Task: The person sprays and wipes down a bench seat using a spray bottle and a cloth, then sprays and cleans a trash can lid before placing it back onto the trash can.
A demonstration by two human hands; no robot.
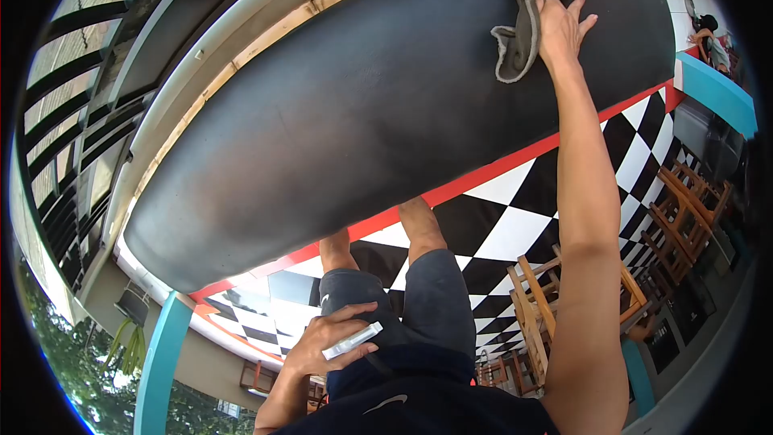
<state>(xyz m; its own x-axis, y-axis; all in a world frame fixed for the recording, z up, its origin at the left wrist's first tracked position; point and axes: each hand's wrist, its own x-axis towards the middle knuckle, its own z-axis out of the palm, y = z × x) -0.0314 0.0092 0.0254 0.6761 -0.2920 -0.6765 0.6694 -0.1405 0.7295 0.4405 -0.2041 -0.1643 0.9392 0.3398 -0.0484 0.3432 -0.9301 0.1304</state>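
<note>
A long black padded seat (338,105) spans the view in front of me. My right hand (561,31) reaches far out over its right end, fingertips on a crumpled grey-brown cloth (525,32). Some fingers of that hand are spread, and the cloth lies bunched beneath and beyond them. Close to my body, over my dark shorts, my left hand (326,341) is closed around a small white oblong object (353,341). Its kind I cannot make out; part of it is hidden by the fingers.
A red edge (483,174) runs along the seat above a black-and-white checkered floor (503,234). Wooden stools (535,306) stand at the right. Turquoise posts (163,362) rise at the sides, and dark railings (76,89) are at the left. Another person (710,44) is far right.
</note>
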